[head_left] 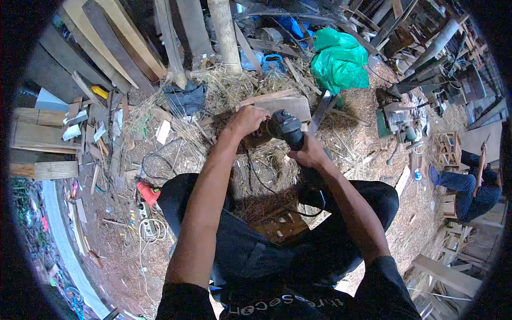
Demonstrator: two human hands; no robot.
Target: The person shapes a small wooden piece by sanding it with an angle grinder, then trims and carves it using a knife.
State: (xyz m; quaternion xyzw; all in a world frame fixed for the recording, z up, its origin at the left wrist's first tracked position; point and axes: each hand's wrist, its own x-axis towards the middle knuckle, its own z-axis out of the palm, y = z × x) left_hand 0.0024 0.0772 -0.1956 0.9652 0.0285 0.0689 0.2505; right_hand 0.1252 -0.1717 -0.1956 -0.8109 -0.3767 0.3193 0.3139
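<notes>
My right hand (310, 152) clenched round a black angle grinder (288, 128), my left hand (249, 120) curled beside its head, hold unclear, wooden board (296, 106) just beyond.

Ahead of you and to the right, a crumpled green plastic bag (340, 61) sits on the littered ground, with a dark bag (185, 100) farther left, below long boards (109, 42). To your left, a red power tool (148, 193) lies near a white socket strip (146, 214). On your right, another person (478, 200) sits near a slatted wooden crate (447, 149).
</notes>
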